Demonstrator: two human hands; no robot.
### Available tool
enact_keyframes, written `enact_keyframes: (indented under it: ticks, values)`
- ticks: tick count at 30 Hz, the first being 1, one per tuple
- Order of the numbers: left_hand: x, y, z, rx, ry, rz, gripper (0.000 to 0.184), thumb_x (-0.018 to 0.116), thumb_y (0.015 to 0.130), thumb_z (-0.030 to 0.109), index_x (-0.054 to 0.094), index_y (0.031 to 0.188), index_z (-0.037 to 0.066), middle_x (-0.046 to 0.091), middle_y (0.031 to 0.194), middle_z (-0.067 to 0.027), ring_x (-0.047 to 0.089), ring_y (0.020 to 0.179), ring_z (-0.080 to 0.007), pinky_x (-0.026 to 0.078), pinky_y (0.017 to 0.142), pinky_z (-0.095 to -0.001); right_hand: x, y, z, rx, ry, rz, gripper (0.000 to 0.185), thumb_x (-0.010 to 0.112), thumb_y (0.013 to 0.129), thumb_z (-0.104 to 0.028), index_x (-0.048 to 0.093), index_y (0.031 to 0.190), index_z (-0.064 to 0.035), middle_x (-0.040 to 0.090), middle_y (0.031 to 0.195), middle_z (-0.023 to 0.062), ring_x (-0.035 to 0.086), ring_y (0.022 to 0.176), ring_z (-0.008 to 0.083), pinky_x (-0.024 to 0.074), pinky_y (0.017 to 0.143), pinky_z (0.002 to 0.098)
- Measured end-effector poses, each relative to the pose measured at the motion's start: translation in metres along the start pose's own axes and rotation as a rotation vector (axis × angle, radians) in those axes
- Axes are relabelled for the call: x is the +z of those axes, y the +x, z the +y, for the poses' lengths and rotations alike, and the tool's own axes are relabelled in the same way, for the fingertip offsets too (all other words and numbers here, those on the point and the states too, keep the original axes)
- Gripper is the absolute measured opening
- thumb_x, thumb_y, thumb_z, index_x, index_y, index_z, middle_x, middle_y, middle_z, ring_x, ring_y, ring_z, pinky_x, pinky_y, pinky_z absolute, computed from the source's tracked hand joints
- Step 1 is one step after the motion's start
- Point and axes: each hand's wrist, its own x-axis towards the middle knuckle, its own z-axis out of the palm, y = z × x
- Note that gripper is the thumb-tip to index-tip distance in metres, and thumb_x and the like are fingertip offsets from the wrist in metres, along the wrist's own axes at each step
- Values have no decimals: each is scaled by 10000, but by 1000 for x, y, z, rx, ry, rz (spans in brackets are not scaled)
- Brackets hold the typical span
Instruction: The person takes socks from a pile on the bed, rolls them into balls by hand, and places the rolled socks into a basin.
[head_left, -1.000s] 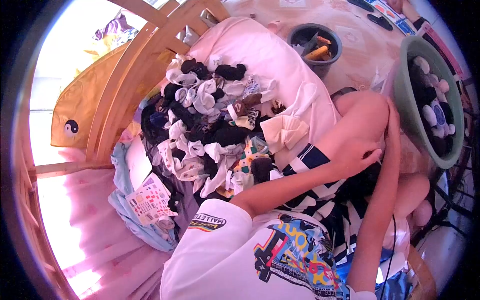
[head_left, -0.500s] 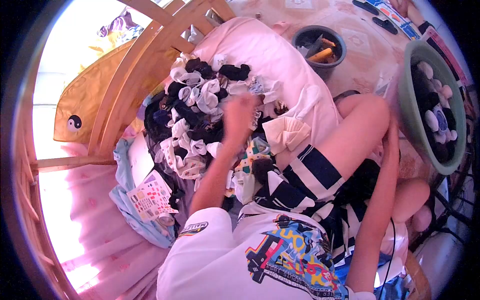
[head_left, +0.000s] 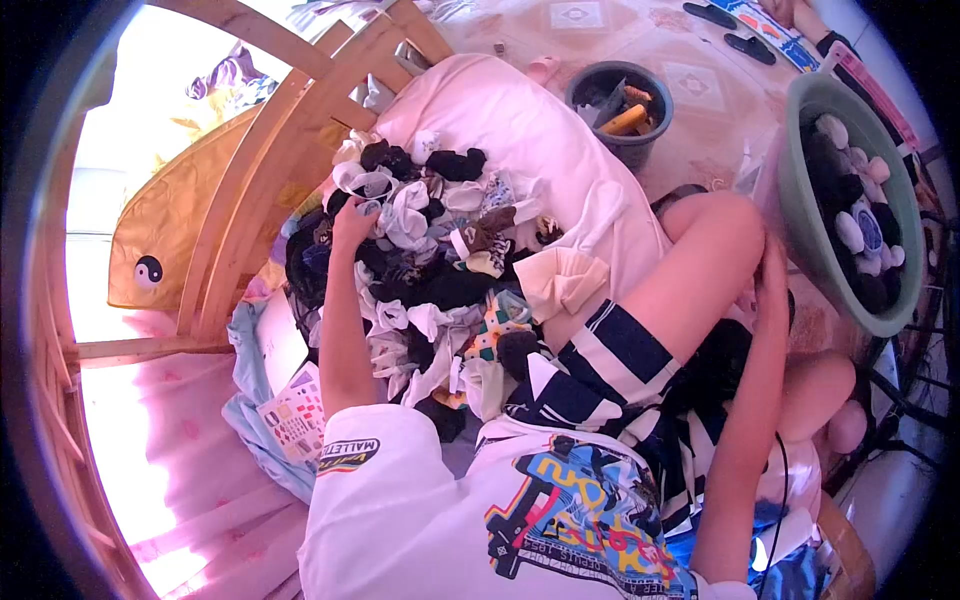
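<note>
My left hand (head_left: 353,222) reaches into the far left of a big heap of mixed socks. Its thumb and finger look apart, beside a white sock (head_left: 368,184) and dark socks. I cannot make out anything held. A brown sock with a white part (head_left: 482,240) lies on the right of the heap, and a black sock (head_left: 456,164) at its top. My right hand (head_left: 772,268) rests against my raised knee; its fingers are mostly hidden.
A green tub (head_left: 790,165) of rolled socks stands at the right. Beyond the pink bedding (head_left: 530,110) is a grey bucket (head_left: 630,150) with items inside. Wooden rails (head_left: 240,190) border the left. A cream folded cloth (head_left: 565,278) and a sticker sheet (head_left: 297,415) lie around the heap.
My left hand has moved left across the heap from its right-hand part. The brown sock now shows where that hand was. My right hand stays at the knee, and the view has shifted slightly.
</note>
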Motion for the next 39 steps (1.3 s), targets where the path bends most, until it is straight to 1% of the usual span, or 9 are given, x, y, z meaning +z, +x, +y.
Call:
enact_keyframes:
  ticks: [10, 16, 19, 25, 27, 32, 34, 36, 39]
  values:
    - [-67, -38, 75, -89, -773, -15, 375, 607, 930, 396, 652, 1092, 61, 649, 953, 14, 586, 814, -119, 462, 724, -265, 9, -9, -10, -56, -82, 6, 316, 501, 934, -267, 614, 1101, -23, 644, 1027, 77, 602, 907, 171, 491, 770, 313]
    - [-92, -60, 158, -22, -1637, -255, 381, 495, 966, 302, 541, 1237, 39, 614, 1176, -88, 589, 1017, -209, 464, 817, -306, 23, -21, -27, 65, 39, 51, 258, 521, 936, -270, 619, 1041, -55, 632, 985, 53, 586, 844, 145, 471, 709, 281]
    - [-100, -92, 221, 82, -2001, -540, 442, 388, 920, 213, 480, 1292, -8, 530, 1315, -186, 519, 1210, -314, 461, 927, -424, 13, -14, -19, 0, -52, 70, 205, 548, 934, -260, 623, 977, -74, 617, 902, 20, 564, 768, 116, 446, 653, 250]
    - [-65, -160, 357, 157, -2099, -821, 486, 383, 909, 230, 458, 1327, -5, 489, 1370, -203, 439, 1294, -398, 377, 1075, -467, 47, -101, -93, -264, -189, 14, 186, 583, 944, -244, 616, 940, -60, 576, 769, -14, 539, 678, 80, 447, 615, 225]
    - [-50, -189, 399, 145, -2076, -932, 505, 399, 907, 231, 441, 1350, -6, 483, 1379, -196, 431, 1309, -376, 336, 1103, -477, 60, -132, -103, -462, -127, -14, 176, 547, 972, -221, 563, 843, -103, 464, 684, -70, 410, 577, 16, 312, 503, 180]
    - [25, -257, 480, 255, -2042, -1282, 513, 468, 905, 306, 464, 1320, 5, 532, 1325, -147, 502, 1229, -290, 367, 1065, -424, 29, -163, -98, -674, -145, 41, 144, 621, 919, -133, 555, 1001, -35, 538, 765, -32, 508, 685, 38, 412, 626, 184]
    - [40, -290, 512, 401, -1950, -1207, 412, 549, 900, 265, 481, 1239, 41, 558, 1163, -95, 532, 1082, -197, 429, 924, -341, 14, -160, -79, -731, -87, 161, 251, 665, 879, -153, 544, 1064, -34, 559, 857, 19, 538, 707, 78, 438, 638, 195]
    - [65, -319, 525, 639, -1658, -737, 369, 563, 882, 146, 475, 1218, 22, 538, 1119, -91, 517, 1097, -188, 410, 963, -325, -6, -150, -52, -806, -210, 292, 317, 679, 861, -164, 529, 1104, -27, 557, 922, 54, 558, 744, 115, 457, 658, 218]
    - [77, -331, 523, 736, -1566, -766, 456, 582, 791, -62, 481, 1228, 17, 508, 1178, -96, 519, 1102, -197, 436, 951, -312, -22, -160, -41, -713, -294, 352, 450, 689, 827, -169, 492, 1190, 10, 544, 1047, 137, 607, 858, 241, 495, 763, 334]
